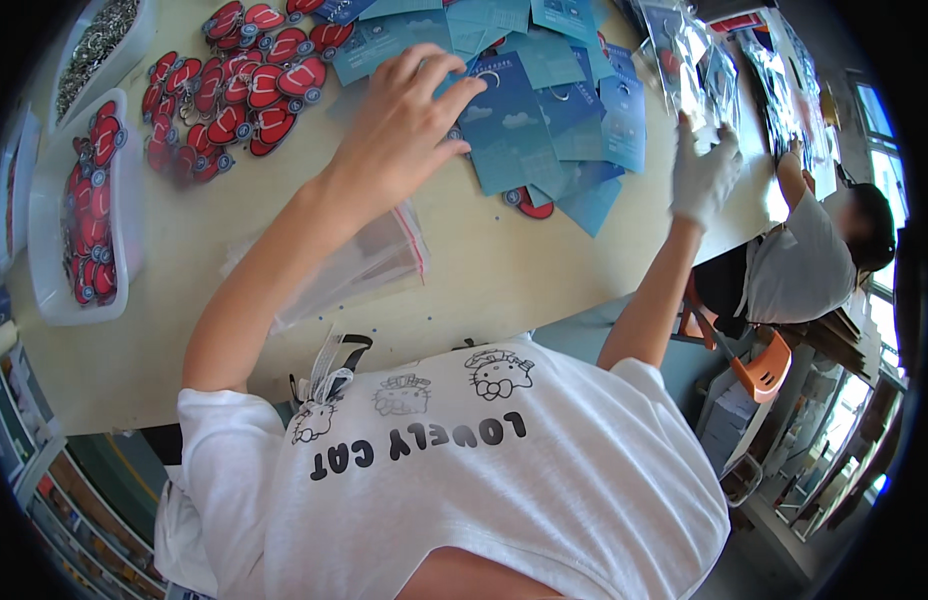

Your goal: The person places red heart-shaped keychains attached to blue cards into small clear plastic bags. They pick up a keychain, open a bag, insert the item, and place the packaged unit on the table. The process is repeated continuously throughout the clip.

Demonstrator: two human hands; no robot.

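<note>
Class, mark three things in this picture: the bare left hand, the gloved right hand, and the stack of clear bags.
left hand (409, 125), head view, back of the hand.
right hand (704, 175), head view, back of the white glove.
clear bags (359, 265), head view, middle of the stack.

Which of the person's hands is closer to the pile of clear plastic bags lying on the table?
Left. The bare left hand rests on the blue paper cards, just above the pile of clear plastic bags. The white-gloved right hand is far off to the right, near the table's edge.
</note>
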